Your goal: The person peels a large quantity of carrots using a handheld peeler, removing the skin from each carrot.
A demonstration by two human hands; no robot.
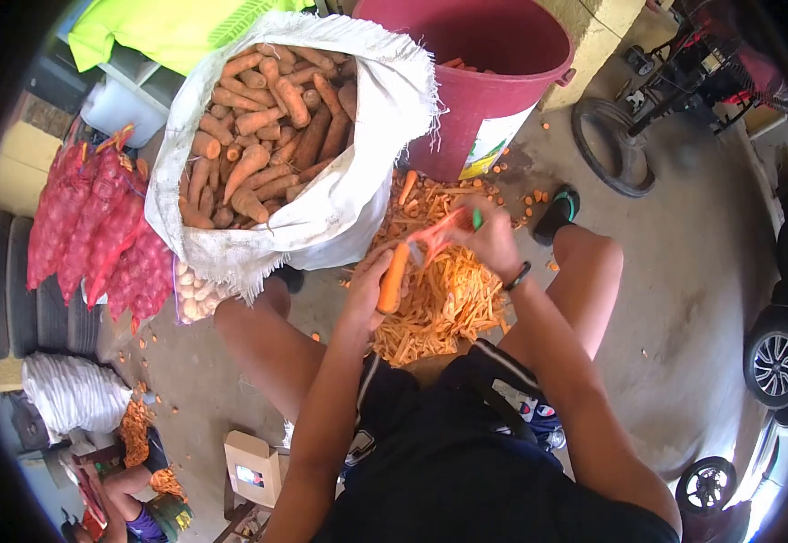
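My left hand (369,282) is wrapped round a partly peeled carrot (395,279), which stands nearly upright in my grip. My right hand (494,242) grips an orange-red peeler (436,237), its head right at the carrot's upper end. Below both hands lies a heap of carrot peelings (444,312) between my legs. To the left, a white woven sack (344,204) with rolled-down edges is full of unpeeled carrots (267,113).
A dark red bin (453,122) with some carrots inside stands behind the heap. Red mesh bags (95,217) of produce hang at left beside stacked tyres (23,281). An inner tube (593,154) lies at right. Another person (123,493) sits at lower left near more peelings.
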